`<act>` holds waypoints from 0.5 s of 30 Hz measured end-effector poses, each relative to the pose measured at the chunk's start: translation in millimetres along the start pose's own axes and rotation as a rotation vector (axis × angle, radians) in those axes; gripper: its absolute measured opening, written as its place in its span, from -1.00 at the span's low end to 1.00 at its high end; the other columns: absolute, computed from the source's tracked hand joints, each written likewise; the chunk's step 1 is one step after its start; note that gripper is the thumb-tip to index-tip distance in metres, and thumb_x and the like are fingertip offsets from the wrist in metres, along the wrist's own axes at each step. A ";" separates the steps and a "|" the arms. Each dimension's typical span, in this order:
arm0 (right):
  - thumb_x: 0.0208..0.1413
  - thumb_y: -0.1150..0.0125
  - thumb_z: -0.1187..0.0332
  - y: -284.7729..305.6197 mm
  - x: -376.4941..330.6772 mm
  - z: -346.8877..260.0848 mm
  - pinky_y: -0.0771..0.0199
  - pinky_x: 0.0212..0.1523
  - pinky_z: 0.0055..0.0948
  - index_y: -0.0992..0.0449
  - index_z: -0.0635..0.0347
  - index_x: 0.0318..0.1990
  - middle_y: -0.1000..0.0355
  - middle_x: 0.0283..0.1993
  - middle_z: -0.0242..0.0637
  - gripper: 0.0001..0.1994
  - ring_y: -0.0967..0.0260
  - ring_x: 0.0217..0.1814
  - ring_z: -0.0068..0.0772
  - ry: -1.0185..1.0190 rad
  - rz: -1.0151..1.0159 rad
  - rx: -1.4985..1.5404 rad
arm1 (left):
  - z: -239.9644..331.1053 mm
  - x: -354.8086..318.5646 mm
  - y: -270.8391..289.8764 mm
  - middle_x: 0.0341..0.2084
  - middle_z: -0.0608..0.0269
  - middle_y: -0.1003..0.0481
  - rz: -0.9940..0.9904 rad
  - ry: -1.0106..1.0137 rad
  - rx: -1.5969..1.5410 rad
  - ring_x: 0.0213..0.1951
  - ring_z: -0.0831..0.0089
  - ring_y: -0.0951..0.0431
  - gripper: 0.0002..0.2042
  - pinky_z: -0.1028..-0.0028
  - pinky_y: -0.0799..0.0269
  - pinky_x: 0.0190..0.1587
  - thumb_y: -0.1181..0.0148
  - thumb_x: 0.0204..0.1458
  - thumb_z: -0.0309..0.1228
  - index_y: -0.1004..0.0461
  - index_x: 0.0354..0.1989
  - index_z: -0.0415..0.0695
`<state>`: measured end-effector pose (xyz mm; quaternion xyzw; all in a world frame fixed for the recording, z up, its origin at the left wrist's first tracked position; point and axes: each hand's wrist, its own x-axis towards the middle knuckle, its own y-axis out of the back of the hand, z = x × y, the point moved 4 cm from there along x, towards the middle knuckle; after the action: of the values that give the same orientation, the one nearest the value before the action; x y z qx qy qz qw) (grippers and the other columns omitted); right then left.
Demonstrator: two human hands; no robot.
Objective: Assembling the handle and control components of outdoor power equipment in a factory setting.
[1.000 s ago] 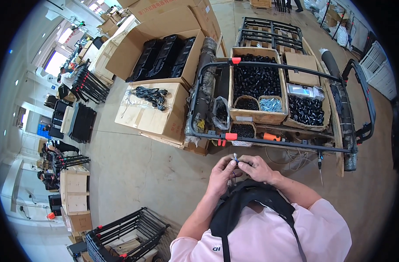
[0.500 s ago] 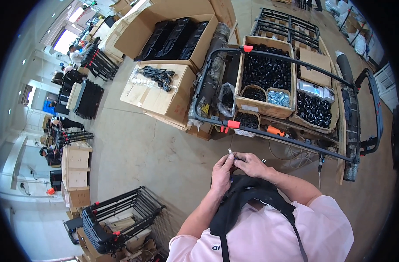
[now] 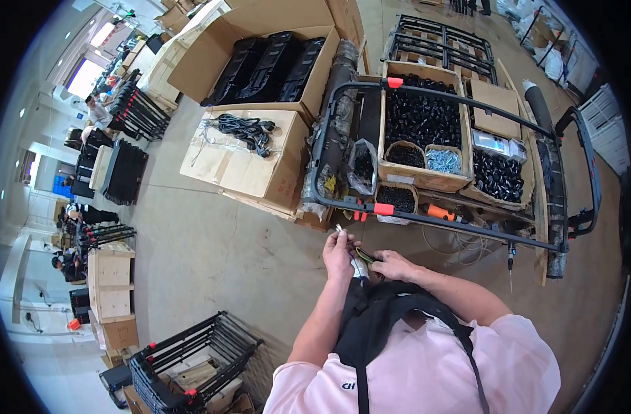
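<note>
My left hand (image 3: pixel 337 258) is closed, pinching a small whitish-silver piece (image 3: pixel 339 229) that sticks up past its thumb; its exact kind is too small to tell. My right hand (image 3: pixel 393 265) is a little apart on the right, its fingers curled. At its fingertips shows a dark piece with a yellow-green edge (image 3: pixel 364 256); what it is, and how firmly it is held, I cannot make out. Both hands are in front of my black apron (image 3: pixel 381 300). Just beyond them lies a large black tubular frame (image 3: pixel 460 223) with red corner pieces.
Beneath the frame are a box (image 3: pixel 386 172) of black parts, a small bin of silver screws (image 3: pixel 442 161) and an orange-bodied tool (image 3: pixel 441 212). A cardboard box (image 3: pixel 250 162) with black cables stands left. Stacked black frames (image 3: pixel 191 352) sit lower left. Other people work far left.
My hands have moved apart; the left shifted left and up, still pinching the small piece. The yellow-green-edged dark piece now shows between them. The view has shifted slightly.
</note>
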<state>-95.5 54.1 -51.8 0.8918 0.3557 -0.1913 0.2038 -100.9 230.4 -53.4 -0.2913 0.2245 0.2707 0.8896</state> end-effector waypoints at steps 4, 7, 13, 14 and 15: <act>0.23 -0.16 0.11 -11.6 31.1 -12.6 -0.52 -0.24 -0.11 -0.57 0.42 -0.19 -0.56 -0.38 0.01 -0.58 -0.58 -0.31 -0.10 -0.020 0.001 -0.074 | 10.3 46.3 10.3 -0.33 0.23 -0.59 -0.045 -0.013 0.110 -0.43 0.39 -0.61 -0.84 0.35 -0.62 -0.35 -0.19 0.37 -0.37 -0.50 -0.03 -0.20; 0.22 -0.15 0.13 -19.1 51.2 -14.5 -0.53 -0.20 -0.09 -0.57 0.44 -0.17 -0.57 -0.35 0.04 -0.59 -0.59 -0.28 -0.06 -0.052 0.027 -0.038 | 15.3 71.2 13.7 -0.35 0.21 -0.59 -0.084 -0.051 0.252 -0.46 0.45 -0.58 -0.82 0.39 -0.58 -0.40 -0.17 0.37 -0.39 -0.51 -0.02 -0.27; 0.18 -0.16 0.19 -21.5 64.3 -11.3 -0.53 -0.16 -0.23 -0.59 0.43 -0.13 -0.58 -0.31 -0.09 -0.62 -0.55 -0.25 -0.26 -0.128 0.081 0.050 | 21.4 85.2 6.4 -0.38 0.21 -0.60 -0.150 -0.062 0.367 -0.49 0.50 -0.59 -0.82 0.46 -0.56 -0.40 -0.12 0.39 -0.41 -0.52 -0.06 -0.30; 0.18 -0.16 0.19 -22.1 66.3 -6.3 -0.53 -0.16 -0.23 -0.59 0.43 -0.13 -0.58 -0.31 -0.09 -0.62 -0.55 -0.25 -0.26 -0.139 0.095 0.055 | 23.1 86.3 4.3 -0.38 0.21 -0.61 -0.154 -0.070 0.367 -0.49 0.50 -0.59 -0.81 0.46 -0.56 -0.40 -0.12 0.39 -0.41 -0.52 -0.05 -0.31; 0.19 -0.17 0.19 -22.3 68.9 -1.6 -0.53 -0.15 -0.22 -0.59 0.42 -0.12 -0.58 -0.31 -0.09 -0.62 -0.55 -0.25 -0.23 -0.153 0.123 0.013 | 24.3 86.6 2.1 -0.38 0.21 -0.61 -0.169 -0.060 0.371 -0.49 0.50 -0.59 -0.81 0.46 -0.56 -0.40 -0.12 0.39 -0.41 -0.52 -0.05 -0.31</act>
<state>-64.6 108.1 -89.0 0.8962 0.2823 -0.2480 0.2360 -31.2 277.8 -84.8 -0.1319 0.2186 0.1578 0.9539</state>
